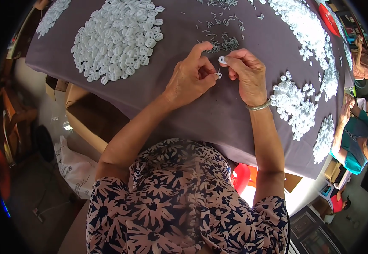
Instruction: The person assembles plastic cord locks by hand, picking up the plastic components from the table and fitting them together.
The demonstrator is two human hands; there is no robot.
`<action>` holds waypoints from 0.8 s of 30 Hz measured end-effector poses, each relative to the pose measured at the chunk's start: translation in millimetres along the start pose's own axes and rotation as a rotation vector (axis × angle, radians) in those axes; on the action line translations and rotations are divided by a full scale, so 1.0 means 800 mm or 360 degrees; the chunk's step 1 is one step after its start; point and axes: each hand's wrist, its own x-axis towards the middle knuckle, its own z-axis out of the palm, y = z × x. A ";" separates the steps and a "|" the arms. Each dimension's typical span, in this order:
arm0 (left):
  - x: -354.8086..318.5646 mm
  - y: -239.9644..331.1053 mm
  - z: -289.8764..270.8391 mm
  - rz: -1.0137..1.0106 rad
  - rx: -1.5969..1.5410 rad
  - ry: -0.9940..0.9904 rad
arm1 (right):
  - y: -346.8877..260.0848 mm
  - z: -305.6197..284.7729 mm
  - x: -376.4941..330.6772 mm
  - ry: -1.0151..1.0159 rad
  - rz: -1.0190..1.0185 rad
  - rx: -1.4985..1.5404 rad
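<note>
Above the middle of the cloth-covered table, my left hand (188, 77) pinches a small white plastic piece (219, 75) between thumb and finger, its index finger raised. A thin metal pin seems to stick up from that piece. Close beside it, my right hand (249, 74), with a bracelet at the wrist, grips a small white oval plastic tab (222, 60) by its end. The two pieces are a short way apart. Just beyond my hands lies a scatter of small grey metal screws or pins (226, 44).
A big heap of white oval tabs (116, 42) covers the table's left part. Smaller white pieces (294, 103) lie in piles on the right, near a red dish (329, 20). An open cardboard box (88, 112) stands below the left edge. Other people (353, 135) sit at the right.
</note>
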 end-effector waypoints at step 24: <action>-0.001 -0.001 0.003 0.0022 0.0008 -0.0016 | 0.004 -0.005 -0.005 -0.0198 -0.0199 -0.0284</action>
